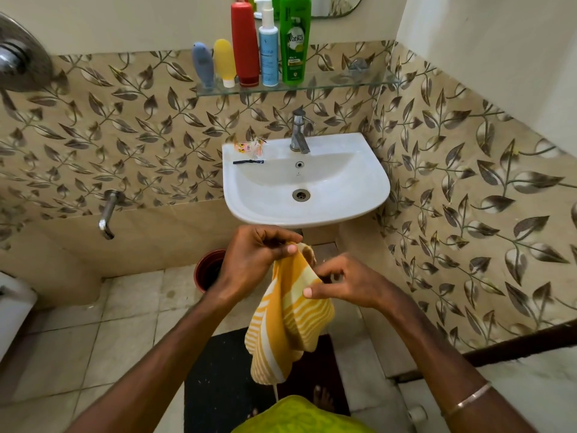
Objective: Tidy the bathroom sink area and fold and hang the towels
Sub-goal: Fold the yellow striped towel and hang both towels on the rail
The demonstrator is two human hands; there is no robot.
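Observation:
A small yellow-and-white striped towel (287,320) hangs bunched in front of me, below the white wall sink (359,195). My left hand (256,254) pinches its top corner. My right hand (346,282) pinches the towel's upper right edge between thumb and forefinger, the other fingers spread. On the sink's left rim lie small orange sachets (249,146) and a thin black item (248,162). Several bottles stand on the glass shelf (343,84) above: grey-blue (203,65), yellow (224,62), red (245,45), light blue pump (268,48), green (295,42).
A chrome tap (299,129) rises at the back of the sink. A wall spout (107,214) sticks out at the left, with a dark red bucket (207,270) below the sink. A dark mat (218,385) lies on the tiled floor under my feet.

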